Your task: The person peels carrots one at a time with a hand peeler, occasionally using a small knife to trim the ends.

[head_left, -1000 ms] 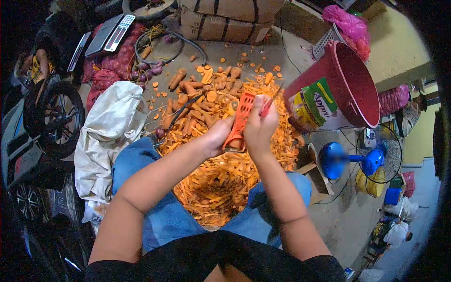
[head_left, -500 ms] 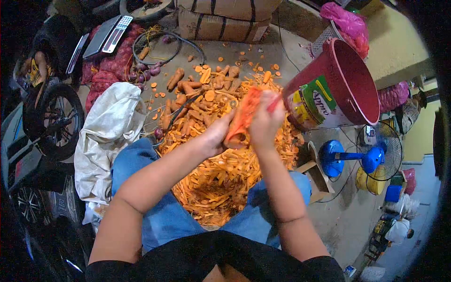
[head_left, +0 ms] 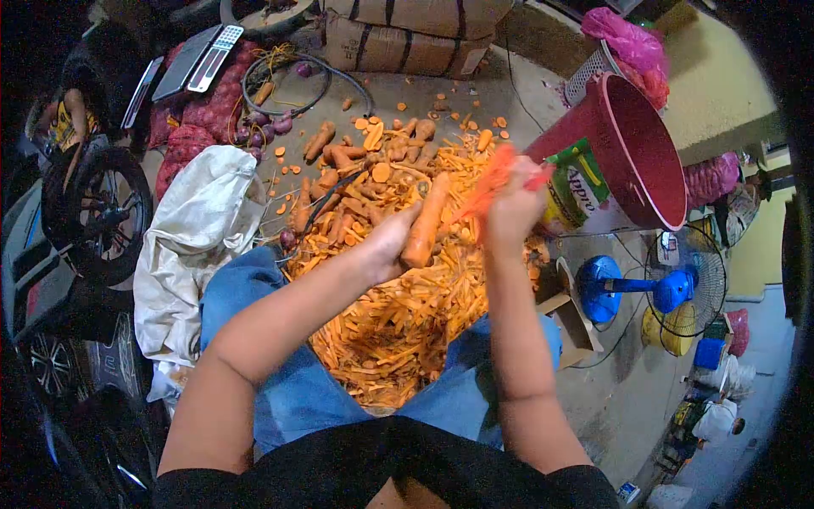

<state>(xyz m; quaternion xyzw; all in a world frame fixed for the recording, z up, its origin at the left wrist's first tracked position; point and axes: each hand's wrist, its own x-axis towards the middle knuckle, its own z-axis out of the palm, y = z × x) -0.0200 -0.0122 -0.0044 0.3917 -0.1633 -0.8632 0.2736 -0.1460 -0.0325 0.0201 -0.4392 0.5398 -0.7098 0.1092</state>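
A thick carrot [head_left: 430, 219] stands tilted in my left hand [head_left: 393, 244], whose fingers are wrapped round its lower left side. My right hand [head_left: 514, 208], just to the right and apart from the carrot, is closed on a red peeler [head_left: 538, 180]. Motion blurs the orange-red shape that sticks out from this hand towards the carrot. Below both hands lies a big heap of carrot peelings [head_left: 398, 318] between the knees. Whole carrots [head_left: 339, 216] are piled on its far left side.
A large maroon bucket [head_left: 623, 127] stands tilted at the right. Beyond it are a blue fan [head_left: 674, 288] and an opened cardboard box [head_left: 577, 327]. A white sack [head_left: 199, 237] lies at the left, near red net bags of onions [head_left: 216, 106]. Taped cartons [head_left: 403, 47] stand at the back.
My right hand has moved right, away from the carrot, with the peeler in it. The carrot, earlier partly covered by that hand and blur, now shows along its length. My left hand stays nearly still.
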